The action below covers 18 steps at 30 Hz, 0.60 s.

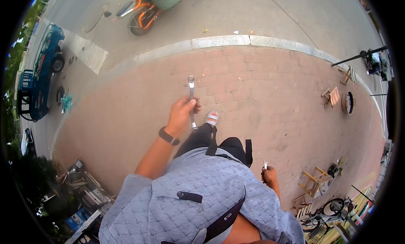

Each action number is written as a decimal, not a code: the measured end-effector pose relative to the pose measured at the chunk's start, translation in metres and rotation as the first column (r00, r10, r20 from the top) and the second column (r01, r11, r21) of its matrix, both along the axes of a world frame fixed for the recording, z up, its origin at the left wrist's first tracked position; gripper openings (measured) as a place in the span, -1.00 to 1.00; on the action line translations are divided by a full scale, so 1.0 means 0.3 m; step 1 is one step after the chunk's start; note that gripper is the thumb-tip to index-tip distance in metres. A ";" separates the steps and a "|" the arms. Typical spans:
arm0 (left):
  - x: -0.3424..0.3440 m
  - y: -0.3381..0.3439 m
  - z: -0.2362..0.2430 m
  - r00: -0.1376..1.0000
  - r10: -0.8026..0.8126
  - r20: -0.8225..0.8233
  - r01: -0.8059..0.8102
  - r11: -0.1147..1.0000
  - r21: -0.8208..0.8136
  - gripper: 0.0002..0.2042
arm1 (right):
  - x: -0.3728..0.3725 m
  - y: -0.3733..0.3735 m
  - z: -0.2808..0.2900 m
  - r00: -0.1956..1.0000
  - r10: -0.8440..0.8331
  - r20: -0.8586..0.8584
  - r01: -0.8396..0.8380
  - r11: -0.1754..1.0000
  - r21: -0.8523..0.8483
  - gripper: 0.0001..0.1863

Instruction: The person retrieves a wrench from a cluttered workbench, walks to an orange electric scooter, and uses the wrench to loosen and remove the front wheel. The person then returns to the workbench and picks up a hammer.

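Note:
My left hand (182, 112) is raised in front of me, closed around the middle of a long silver ring spanner (191, 101) that stands nearly upright. A dark band sits on that wrist. My right hand (269, 175) hangs low at my side, gripping a smaller metal wrench (265, 164) whose head pokes up above the fist. Below me are my grey-blue quilted shirt and one foot in a white sandal (212, 118) on red brick paving.
A stone kerb (219, 41) edges the paving, with a road beyond. An orange scooter (141, 12) stands on the road and a blue cart (40, 71) at left. Small wooden stools (311, 183) and a bicycle (327, 214) are at right. Tool clutter (84, 193) lies lower left.

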State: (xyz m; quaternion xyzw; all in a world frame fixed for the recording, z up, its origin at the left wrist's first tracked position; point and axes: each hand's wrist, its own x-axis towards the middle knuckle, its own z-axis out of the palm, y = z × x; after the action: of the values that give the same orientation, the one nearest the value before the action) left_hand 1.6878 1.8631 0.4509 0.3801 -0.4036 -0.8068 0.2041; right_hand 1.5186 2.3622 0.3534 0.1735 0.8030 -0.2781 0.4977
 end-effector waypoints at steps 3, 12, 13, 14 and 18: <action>-0.237 -0.158 0.063 1.000 -0.013 0.016 0.013 0.999 -0.040 -0.81 | -0.023 -0.151 0.035 0.958 0.279 0.067 -0.281 0.960 0.013 -0.78; -0.987 -0.635 -0.014 0.996 0.087 0.008 -0.087 0.996 0.021 -0.79 | -0.754 -0.191 -0.586 0.740 0.661 -0.127 -0.663 0.748 0.027 -0.82; -0.979 -0.674 -0.007 0.987 0.150 0.065 -0.153 0.988 0.033 -0.79 | -0.845 -0.352 -0.517 0.718 0.691 -0.085 -0.694 0.719 -0.014 -0.82; -0.982 -0.711 0.002 0.966 0.206 0.153 -0.213 0.977 0.028 -0.79 | -0.974 -0.518 -0.430 0.805 0.591 0.057 -0.592 0.806 0.000 -0.85; -1.219 -0.897 0.071 0.948 0.270 0.168 -0.290 0.951 0.108 -0.77 | -1.636 -1.054 -0.040 0.990 0.143 0.000 -0.143 0.990 -0.015 -0.90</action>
State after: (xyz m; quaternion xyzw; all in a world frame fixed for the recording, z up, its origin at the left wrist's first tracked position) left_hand 1.3222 1.5939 0.4722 0.5064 -0.3059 -0.7631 0.2602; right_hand 1.0278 2.0460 0.3414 0.1121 0.8111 -0.2475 0.5180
